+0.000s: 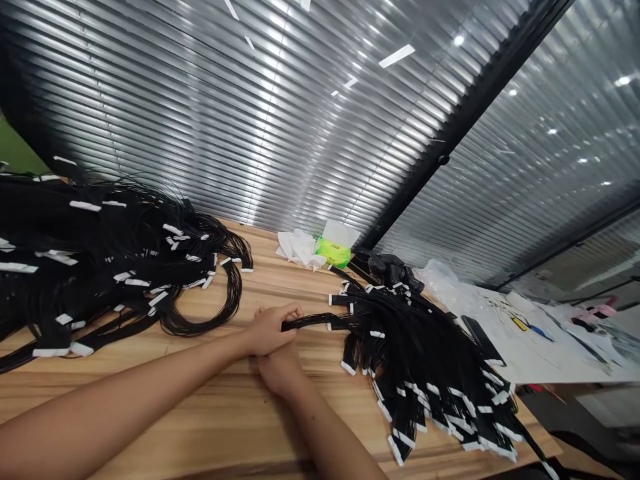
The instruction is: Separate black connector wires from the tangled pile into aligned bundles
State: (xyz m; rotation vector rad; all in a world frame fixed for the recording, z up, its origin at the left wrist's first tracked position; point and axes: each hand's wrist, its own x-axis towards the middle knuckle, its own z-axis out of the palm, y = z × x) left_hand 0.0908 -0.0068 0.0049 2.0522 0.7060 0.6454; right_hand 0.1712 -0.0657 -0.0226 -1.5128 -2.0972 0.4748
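Forearms (150,393), left hand (269,331) holding black cables (315,321), bare tabletop (220,423) on either side

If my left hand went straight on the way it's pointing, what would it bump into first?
Probably the left edge of the big pile of black cables, around its white ends. Your left hand seems to hold a thin black bundle leading there. Heights are hard to judge.

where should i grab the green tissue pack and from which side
Probably best low on the green pack's body, from the near side; crumpled tissues crowd its left and blinds rise behind. Squeeze lightly, as the wrapper looks soft. Avoid the white sheet sticking up on top, which might just pull out.
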